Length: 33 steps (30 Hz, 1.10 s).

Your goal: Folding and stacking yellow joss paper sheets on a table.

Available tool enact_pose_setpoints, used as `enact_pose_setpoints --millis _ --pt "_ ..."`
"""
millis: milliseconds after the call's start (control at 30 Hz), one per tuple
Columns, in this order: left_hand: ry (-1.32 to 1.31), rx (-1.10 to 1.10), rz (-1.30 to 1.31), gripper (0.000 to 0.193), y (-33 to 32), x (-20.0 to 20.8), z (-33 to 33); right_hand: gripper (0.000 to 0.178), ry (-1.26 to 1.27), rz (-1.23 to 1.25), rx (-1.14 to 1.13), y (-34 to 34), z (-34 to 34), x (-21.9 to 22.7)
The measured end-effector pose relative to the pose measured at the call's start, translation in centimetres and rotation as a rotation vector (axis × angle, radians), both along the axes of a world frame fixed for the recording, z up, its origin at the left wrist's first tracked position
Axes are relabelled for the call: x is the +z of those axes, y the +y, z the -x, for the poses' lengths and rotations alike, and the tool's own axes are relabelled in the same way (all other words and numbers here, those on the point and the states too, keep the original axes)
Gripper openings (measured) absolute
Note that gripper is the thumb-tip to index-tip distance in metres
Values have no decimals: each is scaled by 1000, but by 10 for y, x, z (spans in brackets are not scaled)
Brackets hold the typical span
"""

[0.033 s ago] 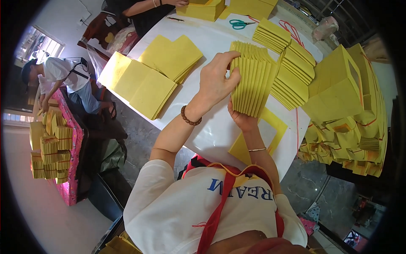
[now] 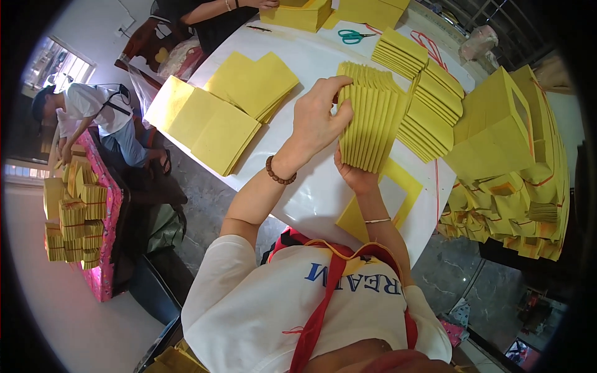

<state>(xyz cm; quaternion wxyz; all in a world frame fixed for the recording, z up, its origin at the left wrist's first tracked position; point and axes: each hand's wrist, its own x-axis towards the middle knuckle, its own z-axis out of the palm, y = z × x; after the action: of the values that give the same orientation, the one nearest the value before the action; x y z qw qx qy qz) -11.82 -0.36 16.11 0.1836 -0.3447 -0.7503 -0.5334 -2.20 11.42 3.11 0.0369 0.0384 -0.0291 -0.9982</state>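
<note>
A thick stack of folded yellow paper (image 2: 370, 118) stands upright between my hands, its many folded edges facing me. My left hand (image 2: 320, 115) grips its left side near the top, thumb in front. Under its lower end is my right hand (image 2: 357, 174), fingers partly hidden behind the paper. Just right of the held stack, more folded yellow bundles (image 2: 429, 127) lie in overlapping rows on the white table (image 2: 311, 205). A yellow paper frame with an opening (image 2: 407, 208) lies beneath my right wrist. Flat yellow sheets (image 2: 224, 127) sit in piles to the left.
Green-handled scissors (image 2: 352, 36) and red string (image 2: 429, 46) lie at the far side. Across the table a co-worker's hand (image 2: 267, 4) touches a yellow box (image 2: 303, 15). Large yellow paper stacks (image 2: 510, 143) stand right. At far left a person (image 2: 102, 112) bends over tied yellow bundles (image 2: 74, 214).
</note>
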Motion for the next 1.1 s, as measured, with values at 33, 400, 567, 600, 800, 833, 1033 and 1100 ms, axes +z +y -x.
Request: enact_pose_setpoints --millis 33,400,567,600,800,833,1033,1100 --pt "-14 -1 -13 29 -1 0 0 52 9 9 15 -2 0 0" --pt "-4 68 -28 27 -8 4 -4 52 -25 -39 28 -9 -2 1" --pt "-25 116 -10 27 -8 2 -3 53 -1 -28 41 -11 -3 1" --pt "-22 117 -12 27 -8 1 -2 53 2 -30 42 -12 -3 2" --pt "-20 164 -3 26 -3 -6 3 52 -21 -39 21 -14 -2 1" --pt "-23 163 -2 26 -3 -7 4 52 -41 -31 18 -14 -2 1" --pt "-59 157 3 26 0 -8 7 51 -53 -56 5 -11 1 0" --pt "-65 151 3 26 0 -9 7 51 -71 -56 -4 -11 0 1"
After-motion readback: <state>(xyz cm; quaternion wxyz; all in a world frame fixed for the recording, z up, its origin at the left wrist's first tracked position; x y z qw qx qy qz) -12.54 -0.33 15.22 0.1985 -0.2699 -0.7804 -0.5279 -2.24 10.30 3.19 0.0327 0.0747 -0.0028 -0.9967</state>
